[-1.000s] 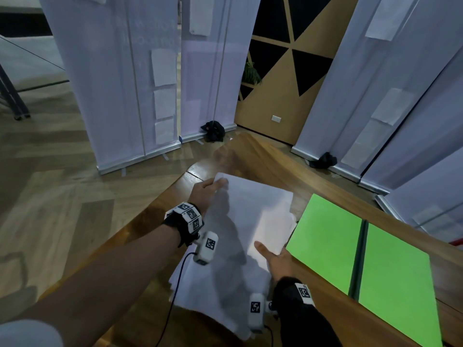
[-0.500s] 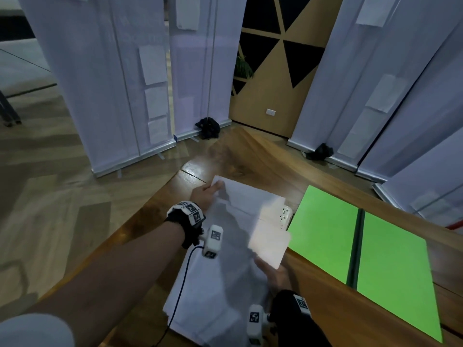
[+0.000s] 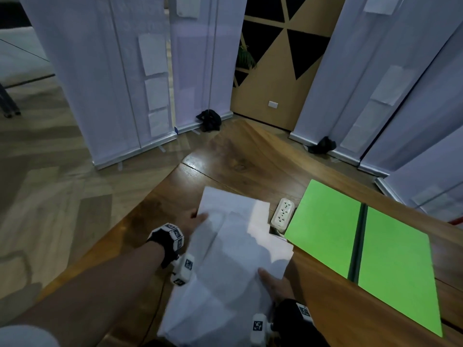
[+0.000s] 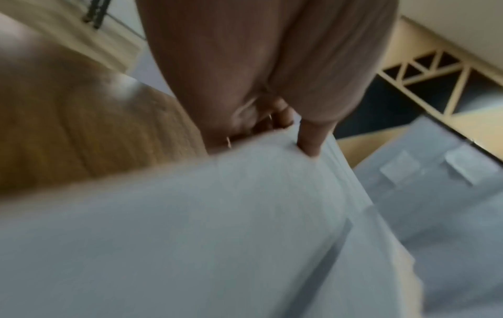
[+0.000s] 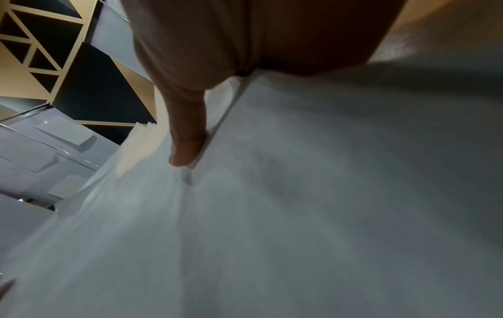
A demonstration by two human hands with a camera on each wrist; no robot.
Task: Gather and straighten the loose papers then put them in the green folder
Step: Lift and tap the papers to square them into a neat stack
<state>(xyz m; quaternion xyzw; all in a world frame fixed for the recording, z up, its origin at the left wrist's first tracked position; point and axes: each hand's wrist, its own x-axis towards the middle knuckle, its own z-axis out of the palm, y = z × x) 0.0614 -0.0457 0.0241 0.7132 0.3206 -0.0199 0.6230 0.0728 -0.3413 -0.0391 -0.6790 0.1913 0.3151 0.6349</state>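
Note:
A loose sheaf of white papers is held over the near part of the wooden table, its sheets uneven. My left hand grips the sheaf's far left edge, thumb on top and fingers curled beneath, as the left wrist view shows on the papers. My right hand pinches the near right edge, thumb lying on the papers. The green folder lies spread flat on the table to the right, a dark spine down its middle.
A white power strip sits on the table between the papers and the folder. White roll-up banners stand on the floor beyond the table's far edge. A cable hangs from my left wrist.
Both hands have drawn the papers nearer to me and to the left. The power strip, hidden under the sheets a second ago, now shows beside the folder.

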